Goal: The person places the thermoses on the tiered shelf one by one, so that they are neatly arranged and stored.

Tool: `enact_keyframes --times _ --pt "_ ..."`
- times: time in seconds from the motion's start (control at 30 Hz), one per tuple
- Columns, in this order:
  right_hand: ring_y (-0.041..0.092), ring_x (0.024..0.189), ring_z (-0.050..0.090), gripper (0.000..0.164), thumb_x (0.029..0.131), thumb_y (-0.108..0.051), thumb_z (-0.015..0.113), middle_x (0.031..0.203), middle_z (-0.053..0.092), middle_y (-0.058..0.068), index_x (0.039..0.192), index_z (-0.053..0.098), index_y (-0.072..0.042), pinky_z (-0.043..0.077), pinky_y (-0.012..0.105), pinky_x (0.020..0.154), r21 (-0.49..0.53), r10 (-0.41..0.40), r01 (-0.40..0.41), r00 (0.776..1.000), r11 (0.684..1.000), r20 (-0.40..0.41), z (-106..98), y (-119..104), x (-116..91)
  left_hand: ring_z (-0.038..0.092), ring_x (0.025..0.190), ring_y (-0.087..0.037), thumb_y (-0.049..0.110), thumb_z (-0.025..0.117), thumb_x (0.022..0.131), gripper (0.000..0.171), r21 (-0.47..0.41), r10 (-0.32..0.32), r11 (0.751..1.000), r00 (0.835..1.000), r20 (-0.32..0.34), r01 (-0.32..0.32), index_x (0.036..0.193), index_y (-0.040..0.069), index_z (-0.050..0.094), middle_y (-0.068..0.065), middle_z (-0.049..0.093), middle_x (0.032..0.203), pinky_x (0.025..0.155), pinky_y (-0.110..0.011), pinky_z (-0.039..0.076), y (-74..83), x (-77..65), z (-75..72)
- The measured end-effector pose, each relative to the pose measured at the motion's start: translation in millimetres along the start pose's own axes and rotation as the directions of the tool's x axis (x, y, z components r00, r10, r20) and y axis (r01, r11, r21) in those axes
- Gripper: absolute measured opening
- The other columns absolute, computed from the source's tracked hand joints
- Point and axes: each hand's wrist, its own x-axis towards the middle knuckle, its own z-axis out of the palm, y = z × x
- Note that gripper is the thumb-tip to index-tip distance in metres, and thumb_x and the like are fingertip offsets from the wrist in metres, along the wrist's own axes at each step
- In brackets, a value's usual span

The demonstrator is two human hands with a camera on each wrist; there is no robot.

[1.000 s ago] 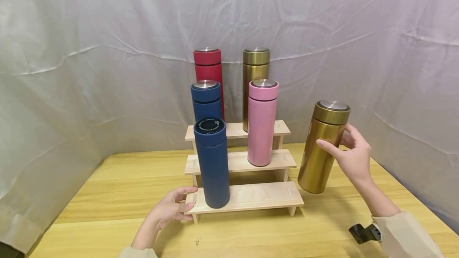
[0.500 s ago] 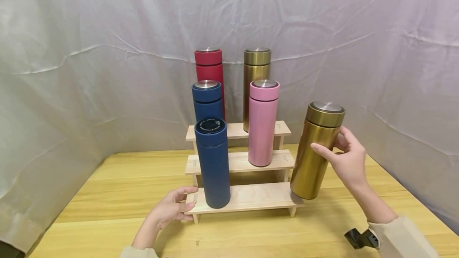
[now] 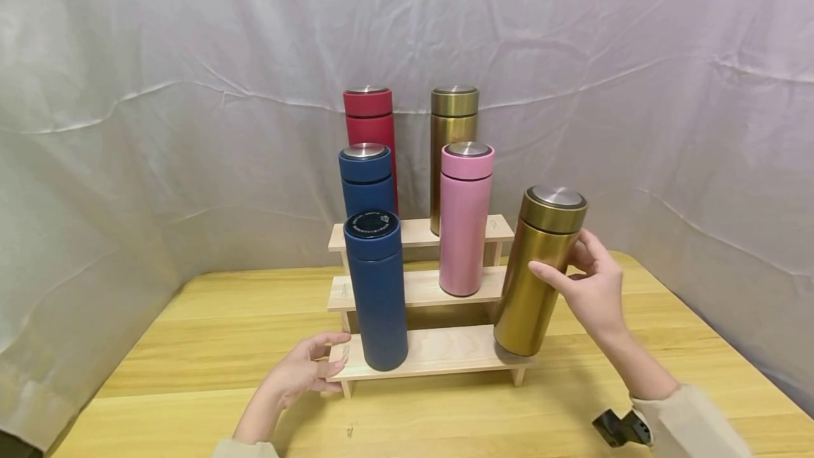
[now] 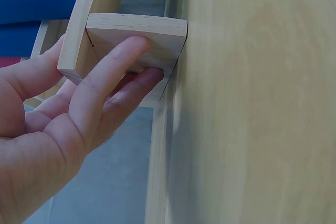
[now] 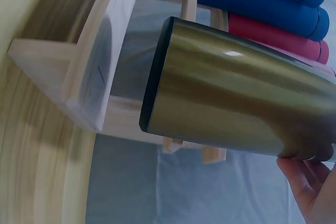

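Observation:
My right hand grips a gold thermos flask with a steel-topped lid, thumb in front and fingers behind. The flask leans, its base over the right end of the lowest step of a three-step wooden stand. In the right wrist view a gap shows between the flask's base and the step. My left hand holds the left end of that step; in the left wrist view its fingers lie against the stand's leg. A dark blue flask stands upright on the lowest step's left.
On the middle step stand a blue flask and a pink flask. The top step bears a red flask and another gold flask. Grey cloth hangs behind the wooden table.
My right hand has brought the gold flask leftward, from beside the stand to over the lowest step's right end. The left hand has stayed at the step's left end.

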Motion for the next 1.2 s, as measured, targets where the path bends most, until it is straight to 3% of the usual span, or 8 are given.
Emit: enact_keyframes --times 0.27,0.6,0.87,1.2 --pt "0.008 0.072 0.059 0.06 0.064 0.007 0.076 0.08 0.063 -0.01 0.118 0.054 -0.005 0.048 0.017 0.048 0.056 -0.023 0.021 0.999 0.998 0.028 13.4 -2.6 -4.1 0.053 0.084 -0.019 -0.004 0.053 0.085 0.051 -0.006 -0.003 1.0 1.0 -0.002 0.003 0.128 -0.016 0.027 -0.029 0.038 0.118 0.073 -0.046 0.052 -0.6 0.3 0.0" --pt "0.008 0.071 0.059 0.064 0.061 0.011 0.076 0.081 0.063 -0.008 0.119 0.053 -0.003 0.049 0.019 0.048 0.124 -0.049 0.042 0.997 0.991 0.057 29.9 -3.3 -12.4 0.053 0.086 -0.021 -0.001 0.055 0.086 0.053 0.007 -0.007 1.0 1.0 -0.011 0.007 0.128 -0.015 0.028 -0.039 0.024 0.127 0.074 -0.046 0.052 0.3 -0.5 0.5" --pt "0.009 0.073 0.058 0.065 0.061 0.009 0.077 0.084 0.063 -0.008 0.119 0.053 -0.004 0.05 0.02 0.048 0.14 -0.049 0.038 0.996 0.989 0.079 40.1 -4.0 -17.1 0.053 0.086 -0.021 -0.002 0.055 0.086 0.053 0.003 -0.004 1.0 1.0 -0.008 0.004 0.128 -0.015 0.027 -0.039 0.024 0.127 0.073 -0.046 0.052 -0.4 -0.9 0.2" --pt "0.006 0.07 0.056 0.06 0.059 0.017 0.073 0.08 0.06 -0.011 0.113 0.05 0.009 0.051 0.019 0.05 0.144 -0.081 0.066 0.991 0.987 0.106 47.9 -24.7 -25.3 0.055 0.085 -0.021 -0.001 0.054 0.086 0.052 0.001 -0.002 1.0 1.0 0.002 0.002 0.129 -0.015 0.027 -0.039 0.024 0.127 0.073 -0.046 0.052 0.1 -0.9 0.0"
